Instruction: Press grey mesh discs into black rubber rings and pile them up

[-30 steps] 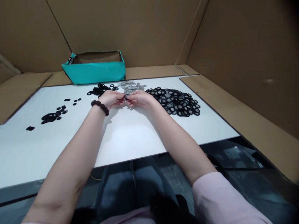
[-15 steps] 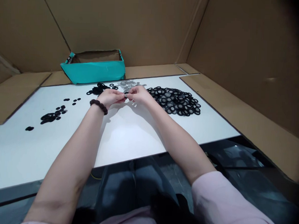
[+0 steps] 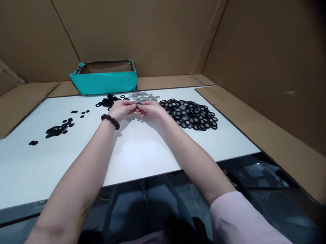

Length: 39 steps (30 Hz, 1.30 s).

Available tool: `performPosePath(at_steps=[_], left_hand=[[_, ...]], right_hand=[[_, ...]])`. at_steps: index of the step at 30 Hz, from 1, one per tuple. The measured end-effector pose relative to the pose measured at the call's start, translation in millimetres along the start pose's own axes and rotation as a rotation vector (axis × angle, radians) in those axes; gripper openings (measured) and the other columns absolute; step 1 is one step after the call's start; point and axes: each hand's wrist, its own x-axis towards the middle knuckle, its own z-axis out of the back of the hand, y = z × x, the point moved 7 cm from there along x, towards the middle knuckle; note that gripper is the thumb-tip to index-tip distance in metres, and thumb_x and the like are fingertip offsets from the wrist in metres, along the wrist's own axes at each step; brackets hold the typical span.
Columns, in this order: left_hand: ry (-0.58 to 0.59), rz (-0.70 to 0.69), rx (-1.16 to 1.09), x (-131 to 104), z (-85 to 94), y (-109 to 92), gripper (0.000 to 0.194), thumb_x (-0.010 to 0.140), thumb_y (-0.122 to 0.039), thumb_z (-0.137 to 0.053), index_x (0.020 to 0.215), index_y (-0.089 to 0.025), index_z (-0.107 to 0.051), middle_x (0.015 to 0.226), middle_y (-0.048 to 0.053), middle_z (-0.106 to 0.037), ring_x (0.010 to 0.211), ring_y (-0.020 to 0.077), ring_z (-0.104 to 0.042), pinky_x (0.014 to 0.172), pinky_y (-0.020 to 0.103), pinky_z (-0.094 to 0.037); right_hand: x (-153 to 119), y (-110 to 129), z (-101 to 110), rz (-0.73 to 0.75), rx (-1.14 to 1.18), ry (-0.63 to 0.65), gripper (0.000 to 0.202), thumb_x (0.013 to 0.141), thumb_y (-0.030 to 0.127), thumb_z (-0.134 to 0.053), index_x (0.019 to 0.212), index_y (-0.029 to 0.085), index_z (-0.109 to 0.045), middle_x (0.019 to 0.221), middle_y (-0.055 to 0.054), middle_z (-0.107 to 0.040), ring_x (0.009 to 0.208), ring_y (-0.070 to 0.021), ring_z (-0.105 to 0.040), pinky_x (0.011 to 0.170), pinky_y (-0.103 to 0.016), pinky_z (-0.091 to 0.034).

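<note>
My left hand [image 3: 122, 109] and my right hand [image 3: 150, 109] meet above the white tabletop. Between their fingertips they pinch a small black-and-grey round disc [image 3: 138, 105], mostly covered by the fingers. Just beyond the hands lies a scatter of grey discs [image 3: 143, 96]. Black rings [image 3: 107, 100] are heaped close behind my left hand. To the right of my right hand spreads a large pile of black rings with grey centres [image 3: 191, 115].
Several small black pieces [image 3: 56, 131] lie in a loose cluster on the left of the white tabletop [image 3: 143, 146]. An open teal box [image 3: 105, 83] stands at the back. Cardboard walls [image 3: 161, 32] enclose the far side and both flanks.
The view has tilted up slightly, so everything sits a little lower. My hands stay together, and my fingers have shifted around the disc, with its grey face now showing more.
</note>
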Motion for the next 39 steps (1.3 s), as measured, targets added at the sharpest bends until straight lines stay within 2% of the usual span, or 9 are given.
performPosePath(at_steps=[5,10,15,18,22,26,32,35,39], left_hand=[[0.023,0.007,0.031,-1,-0.4,0,0.01,0.069,-0.013,-0.069,0.079,-0.01,-0.069,0.068,0.004,-0.068,0.062,0.0115,-0.062,0.069,0.027,-0.05],[0.049,0.028,0.102,-1,-0.3,2,0.008,0.065,-0.014,-0.071,0.07,-0.011,-0.066,0.063,0.003,-0.066,0.059,0.0118,-0.061,0.065,0.026,-0.049],[-0.004,0.004,0.237,-2,-2.1,-2,0.008,0.07,-0.012,-0.063,0.063,-0.012,-0.061,0.057,0.001,-0.06,0.057,0.0107,-0.056,0.062,0.025,-0.046],[-0.035,-0.002,0.209,-2,-6.1,-4,0.011,0.074,-0.008,-0.057,0.064,-0.012,-0.057,0.056,0.0,-0.058,0.059,0.011,-0.057,0.061,0.025,-0.046],[-0.04,-0.014,0.205,-1,-10.7,-3,0.013,0.076,-0.008,-0.054,0.063,-0.013,-0.055,0.057,0.001,-0.057,0.06,0.0118,-0.058,0.062,0.025,-0.046],[-0.065,-0.057,0.251,1,-7.1,-3,0.011,0.072,-0.011,-0.06,0.062,-0.013,-0.056,0.057,0.001,-0.058,0.059,0.0122,-0.057,0.062,0.026,-0.047],[-0.055,-0.099,0.244,0,-5.3,-8,0.003,0.07,-0.013,-0.064,0.07,-0.011,-0.061,0.058,0.001,-0.06,0.057,0.0116,-0.057,0.061,0.026,-0.049],[-0.053,-0.122,0.202,-2,-5.8,-13,0.008,0.07,-0.014,-0.064,0.076,-0.01,-0.064,0.062,0.002,-0.063,0.06,0.0121,-0.06,0.062,0.026,-0.05],[-0.059,-0.137,0.202,-4,-4.5,-17,0.01,0.069,-0.015,-0.064,0.078,-0.01,-0.065,0.064,0.002,-0.063,0.061,0.0123,-0.06,0.062,0.026,-0.05]], right_hand=[[-3,1,-1,-0.029,-0.028,0.044,0.022,0.088,0.002,-0.048,0.068,0.011,-0.053,0.055,-0.002,-0.06,0.046,-0.006,-0.057,0.046,-0.015,-0.049],[-2,-1,-3,-0.003,-0.116,0.047,0.024,0.084,0.002,-0.05,0.063,0.013,-0.051,0.056,-0.003,-0.061,0.048,-0.0081,-0.058,0.048,-0.017,-0.049],[5,6,5,0.207,-0.396,-0.097,0.02,0.08,0.01,-0.057,0.062,0.015,-0.051,0.052,0.001,-0.058,0.045,-0.0075,-0.054,0.046,-0.016,-0.044],[5,10,11,0.252,-0.449,-0.176,0.017,0.078,0.014,-0.059,0.063,0.014,-0.053,0.052,0.002,-0.057,0.045,-0.0068,-0.052,0.048,-0.016,-0.044],[3,13,14,0.244,-0.433,-0.187,0.017,0.078,0.014,-0.06,0.061,0.014,-0.055,0.054,0.0,-0.059,0.045,-0.0075,-0.051,0.048,-0.018,-0.044],[2,12,15,0.241,-0.394,-0.201,0.018,0.078,0.013,-0.061,0.061,0.014,-0.055,0.055,-0.001,-0.059,0.046,-0.0092,-0.052,0.048,-0.021,-0.046],[1,5,10,0.116,-0.175,-0.113,0.022,0.083,0.008,-0.057,0.064,0.016,-0.05,0.053,0.0,-0.059,0.046,-0.0082,-0.054,0.045,-0.019,-0.045],[0,6,7,0.085,-0.037,-0.067,0.024,0.085,0.004,-0.053,0.064,0.014,-0.049,0.054,-0.001,-0.059,0.047,-0.0072,-0.055,0.048,-0.018,-0.049],[0,7,5,0.067,0.014,-0.024,0.023,0.086,0.001,-0.05,0.066,0.013,-0.051,0.057,-0.002,-0.061,0.049,-0.0059,-0.058,0.053,-0.016,-0.051]])
